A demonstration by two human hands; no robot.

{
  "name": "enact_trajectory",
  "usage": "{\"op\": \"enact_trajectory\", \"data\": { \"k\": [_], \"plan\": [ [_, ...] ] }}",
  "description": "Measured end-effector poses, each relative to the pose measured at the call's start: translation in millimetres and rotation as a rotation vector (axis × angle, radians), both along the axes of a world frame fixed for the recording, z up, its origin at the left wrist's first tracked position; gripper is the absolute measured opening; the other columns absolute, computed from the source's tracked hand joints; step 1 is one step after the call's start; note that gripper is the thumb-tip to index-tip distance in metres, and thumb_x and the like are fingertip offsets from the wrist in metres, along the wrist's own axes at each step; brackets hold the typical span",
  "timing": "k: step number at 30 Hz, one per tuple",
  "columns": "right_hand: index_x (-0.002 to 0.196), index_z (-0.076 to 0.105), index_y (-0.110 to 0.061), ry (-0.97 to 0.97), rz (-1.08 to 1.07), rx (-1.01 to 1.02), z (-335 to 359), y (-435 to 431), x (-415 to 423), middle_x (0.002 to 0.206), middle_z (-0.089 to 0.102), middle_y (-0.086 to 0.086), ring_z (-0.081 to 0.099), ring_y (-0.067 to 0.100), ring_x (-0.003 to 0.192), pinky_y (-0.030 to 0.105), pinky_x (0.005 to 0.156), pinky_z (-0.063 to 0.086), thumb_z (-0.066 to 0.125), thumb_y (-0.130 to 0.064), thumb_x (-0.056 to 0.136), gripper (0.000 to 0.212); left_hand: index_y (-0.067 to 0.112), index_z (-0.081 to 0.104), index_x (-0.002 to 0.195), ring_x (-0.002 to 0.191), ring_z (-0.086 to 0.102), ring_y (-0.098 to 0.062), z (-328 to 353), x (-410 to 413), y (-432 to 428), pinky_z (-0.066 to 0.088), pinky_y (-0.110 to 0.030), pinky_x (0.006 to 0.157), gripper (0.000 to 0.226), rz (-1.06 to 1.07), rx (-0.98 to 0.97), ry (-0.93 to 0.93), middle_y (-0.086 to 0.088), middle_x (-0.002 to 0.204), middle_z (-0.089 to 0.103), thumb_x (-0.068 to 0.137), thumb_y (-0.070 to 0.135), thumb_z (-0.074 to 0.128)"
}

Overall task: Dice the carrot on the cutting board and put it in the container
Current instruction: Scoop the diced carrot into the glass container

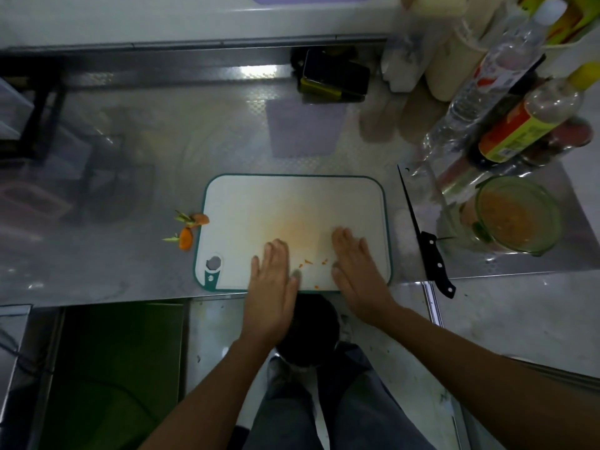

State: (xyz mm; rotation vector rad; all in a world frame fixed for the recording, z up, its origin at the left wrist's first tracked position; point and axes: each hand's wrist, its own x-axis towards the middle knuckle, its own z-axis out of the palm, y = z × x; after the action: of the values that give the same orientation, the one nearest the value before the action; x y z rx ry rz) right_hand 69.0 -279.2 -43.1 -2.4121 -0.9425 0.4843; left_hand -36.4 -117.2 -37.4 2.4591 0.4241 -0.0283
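A white cutting board with a teal rim lies on the steel counter, stained orange in the middle. A few tiny carrot bits lie near its front edge. My left hand rests flat on the board's front part, fingers straight. My right hand lies flat to the right of the bits, fingers straight too. A green glass container at the right holds diced carrot. A black-handled knife lies on the counter between board and container.
Carrot ends with green stems lie left of the board. Bottles and jars crowd the back right corner. A dark box stands at the back. A round dark bin sits below the counter's front edge.
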Motion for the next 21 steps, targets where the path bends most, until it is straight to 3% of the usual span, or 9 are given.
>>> {"op": "enact_trajectory", "data": {
  "k": [2, 5, 8, 10, 12, 16, 18, 21],
  "plan": [
    [0.147, -0.002, -0.005, 0.003, 0.089, 0.023, -2, 1, -22, 0.158, -0.002, 0.009, -0.007, 0.015, 0.147, 0.035, 0.119, -0.007, 0.014, -0.035, 0.097, 0.061, 0.015, 0.005, 0.153, 0.147, -0.008, -0.012, 1, -10, -21, 0.002, -0.038, 0.121, 0.059, -0.075, -0.063, 0.01, 0.005, 0.158, 0.0, 0.101, 0.04, 0.018],
    [0.148, 0.0, -0.008, 0.131, 0.041, 0.143, 9, -1, -31, 0.157, -0.002, 0.003, -0.011, -0.001, 0.143, 0.023, 0.117, -0.011, 0.019, -0.033, 0.099, 0.058, 0.029, 0.0, 0.152, 0.145, -0.014, -0.011, 11, -18, -31, 0.002, -0.034, 0.119, 0.06, -0.007, -0.252, 0.015, 0.015, 0.157, -0.005, 0.098, 0.044, 0.021],
    [0.149, 0.003, -0.001, 0.055, -0.146, 0.176, 9, -9, -25, 0.158, 0.0, 0.007, -0.006, 0.011, 0.147, 0.027, 0.118, -0.011, 0.017, -0.033, 0.098, 0.062, 0.029, -0.005, 0.149, 0.139, -0.024, 0.003, 17, -20, -17, -0.006, -0.031, 0.118, 0.058, 0.118, -0.145, -0.056, 0.009, 0.155, -0.009, 0.098, 0.04, 0.023],
    [0.149, 0.0, 0.0, 0.055, -0.206, 0.104, 8, -10, -30, 0.156, -0.005, 0.004, -0.008, 0.015, 0.146, 0.026, 0.117, -0.014, 0.013, -0.038, 0.095, 0.067, 0.023, -0.003, 0.151, 0.142, -0.021, -0.003, 11, -23, -9, -0.005, -0.037, 0.12, 0.059, 0.115, -0.085, -0.026, 0.004, 0.158, -0.007, 0.099, 0.043, 0.019],
    [0.149, -0.006, -0.004, 0.028, -0.113, 0.026, 6, -3, -45, 0.156, -0.009, 0.004, -0.011, 0.017, 0.147, 0.029, 0.117, -0.016, 0.01, -0.039, 0.091, 0.07, 0.017, -0.002, 0.152, 0.146, -0.013, -0.01, 4, -27, -14, -0.001, -0.042, 0.121, 0.062, 0.009, -0.061, 0.006, 0.001, 0.16, -0.002, 0.098, 0.043, 0.014],
    [0.148, -0.01, -0.016, 0.141, 0.015, 0.099, 7, 9, -62, 0.159, -0.008, 0.002, -0.012, 0.008, 0.146, 0.031, 0.119, -0.012, 0.01, -0.04, 0.091, 0.065, 0.02, 0.001, 0.153, 0.147, -0.008, -0.011, 0, -29, -32, -0.001, -0.04, 0.121, 0.061, -0.081, -0.135, -0.006, 0.005, 0.16, -0.001, 0.098, 0.044, 0.012],
    [0.149, -0.004, -0.013, 0.133, -0.084, 0.195, 9, 5, -54, 0.159, -0.006, 0.0, -0.011, 0.004, 0.145, 0.026, 0.118, -0.012, 0.016, -0.035, 0.095, 0.061, 0.025, 0.002, 0.153, 0.147, -0.009, -0.014, 4, -30, -29, -0.003, -0.037, 0.121, 0.061, -0.018, -0.147, -0.036, 0.006, 0.16, -0.003, 0.097, 0.043, 0.015],
    [0.15, -0.002, -0.008, 0.11, -0.24, 0.15, 9, -6, -41, 0.152, -0.011, -0.005, -0.017, 0.004, 0.143, 0.018, 0.113, -0.017, 0.02, -0.029, 0.096, 0.062, 0.016, 0.003, 0.153, 0.145, -0.016, -0.009, 10, -33, -16, -0.007, -0.034, 0.12, 0.062, 0.131, -0.07, -0.075, 0.003, 0.157, -0.003, 0.095, 0.034, 0.019]
  ]
}}
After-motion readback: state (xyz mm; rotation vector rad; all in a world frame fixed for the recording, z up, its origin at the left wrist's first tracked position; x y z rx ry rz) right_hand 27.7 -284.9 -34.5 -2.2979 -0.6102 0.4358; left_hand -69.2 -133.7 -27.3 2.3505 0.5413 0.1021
